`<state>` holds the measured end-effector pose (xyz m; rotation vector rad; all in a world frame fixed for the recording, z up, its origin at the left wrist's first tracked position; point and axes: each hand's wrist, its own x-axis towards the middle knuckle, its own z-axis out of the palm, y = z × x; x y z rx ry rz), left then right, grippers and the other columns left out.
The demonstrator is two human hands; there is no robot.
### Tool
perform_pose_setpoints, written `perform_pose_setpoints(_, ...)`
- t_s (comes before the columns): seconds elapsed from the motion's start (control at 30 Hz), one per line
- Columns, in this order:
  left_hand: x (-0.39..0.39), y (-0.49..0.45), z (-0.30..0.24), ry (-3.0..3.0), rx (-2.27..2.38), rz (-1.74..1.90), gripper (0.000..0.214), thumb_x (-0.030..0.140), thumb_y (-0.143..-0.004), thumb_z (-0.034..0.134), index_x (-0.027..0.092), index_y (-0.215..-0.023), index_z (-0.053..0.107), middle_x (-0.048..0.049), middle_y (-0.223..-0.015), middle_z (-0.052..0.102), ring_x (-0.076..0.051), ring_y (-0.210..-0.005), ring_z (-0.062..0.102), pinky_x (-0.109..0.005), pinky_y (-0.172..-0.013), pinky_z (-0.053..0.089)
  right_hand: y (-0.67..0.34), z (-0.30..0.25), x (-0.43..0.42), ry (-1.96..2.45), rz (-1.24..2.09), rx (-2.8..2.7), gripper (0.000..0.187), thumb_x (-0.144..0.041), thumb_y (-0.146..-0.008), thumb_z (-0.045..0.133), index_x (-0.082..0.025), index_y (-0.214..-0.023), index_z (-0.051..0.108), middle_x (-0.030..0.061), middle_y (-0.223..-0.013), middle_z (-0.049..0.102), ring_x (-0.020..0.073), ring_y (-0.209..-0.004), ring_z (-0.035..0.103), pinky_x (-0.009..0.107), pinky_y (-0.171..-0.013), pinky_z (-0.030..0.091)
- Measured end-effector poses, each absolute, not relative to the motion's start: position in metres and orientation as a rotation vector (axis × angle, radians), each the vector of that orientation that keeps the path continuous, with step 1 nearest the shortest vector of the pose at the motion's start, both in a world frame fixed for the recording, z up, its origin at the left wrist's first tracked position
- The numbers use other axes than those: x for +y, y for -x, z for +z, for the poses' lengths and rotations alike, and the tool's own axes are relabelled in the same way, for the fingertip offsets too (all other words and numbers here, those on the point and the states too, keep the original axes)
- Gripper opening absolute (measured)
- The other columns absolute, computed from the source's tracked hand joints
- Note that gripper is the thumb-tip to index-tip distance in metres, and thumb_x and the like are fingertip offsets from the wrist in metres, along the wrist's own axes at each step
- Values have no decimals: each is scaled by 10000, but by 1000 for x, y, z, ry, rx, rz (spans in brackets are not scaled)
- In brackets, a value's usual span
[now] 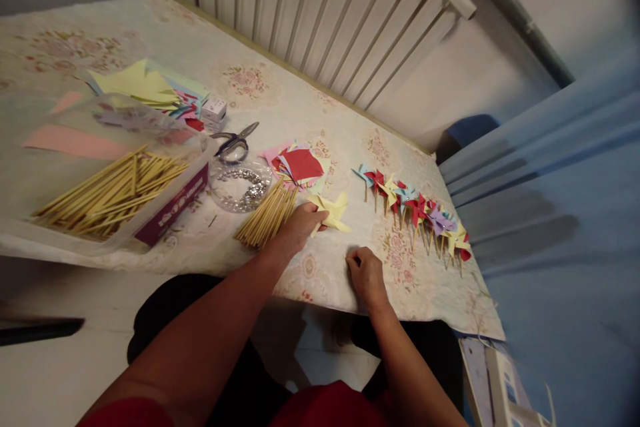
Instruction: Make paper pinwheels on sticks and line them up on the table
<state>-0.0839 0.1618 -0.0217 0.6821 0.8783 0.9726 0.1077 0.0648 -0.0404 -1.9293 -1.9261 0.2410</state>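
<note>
Here we are over the flower-patterned table [295, 107], the broadest thing before us, with the clear plastic box [173, 207] of sticks away on the left and a row of bright pinwheels [416, 208] lined up across on the right. Between them we spot a loose bundle of sticks [267, 213], the stacked coloured paper [305, 163] just beyond it, and a round dish [220, 197] holding small shiny pieces. Now to the hands: our left hand [303, 227] has its fingers clamped on the yellow paper pinwheel [335, 210], near the bundle's far end, while our right hand [367, 273] rests by the near edge, fingers curled together, and we can't tell whether anything tiny sits between them. The yellow piece itself, we'd judge, is next to weightless, fairly crisp but quick to crease or tear, and not slippery. Down to its blades: they look floppy and easily crushed, so we'd leave them loose. Smallest of all, the folded middle, where layers probably overlap, is where we'd take hold, with a light pinch.
</note>
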Motion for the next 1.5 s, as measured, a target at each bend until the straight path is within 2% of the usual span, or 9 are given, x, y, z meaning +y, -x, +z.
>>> perform_pose_setpoints(0.23,162,84,-23,-699,864,985,206,232,-667,666,128,-841,631,-38,-818,675,-137,-719,599,-243,-648,476,-104,-39,67,1922,288,-1898,97,-239,-813,525,-184,-768,591,39,-767,615,179,-722,546,294,-707,406)
perform_pose_setpoints(0.4,162,84,-24,-696,861,981,206,234,-667,669,128,-841,637,-38,-824,678,-137,-722,603,-241,-643,475,-104,-41,67,1936,252,-1918,152,-254,-840,511,-186,-727,587,44,-747,616,186,-713,551,298,-702,403)
perform_pose_setpoints(0.77,163,83,-23,-683,878,977,160,206,-676,653,128,-815,633,-48,-838,685,-144,-737,618,-243,-646,481,-102,-37,67,2074,200,-1984,185,-136,-820,484,-165,-817,667,76,-834,679,189,-775,601,274,-737,407)
perform_pose_setpoints(1.0,161,85,-18,-670,872,956,149,212,-679,655,134,-804,634,-44,-828,688,-146,-754,623,-234,-658,478,-101,-31,73,2204,218,-1958,146,-140,-796,525,-180,-753,659,58,-782,688,182,-737,597,270,-706,390)
perform_pose_setpoints(1.27,161,85,-21,-667,835,962,192,225,-669,676,132,-832,639,-50,-847,689,-146,-754,626,-233,-653,467,-104,-33,70,2043,159,-2092,191,-112,-791,464,-185,-705,618,60,-743,636,178,-703,563,273,-674,386)
perform_pose_setpoints(1.37,162,84,-22,-670,828,957,207,232,-662,681,133,-840,639,-51,-860,688,-150,-769,628,-234,-655,466,-104,-31,68,1948,277,-2089,197,-139,-803,448,-187,-701,610,49,-742,626,173,-718,564,269,-695,395)
perform_pose_setpoints(1.5,161,85,-22,-678,819,958,229,251,-653,683,132,-841,632,-53,-878,684,-153,-777,626,-236,-659,463,-104,-27,68,1908,622,-1901,148,-189,-765,482,-188,-684,606,18,-703,635,164,-695,572,261,-691,413)
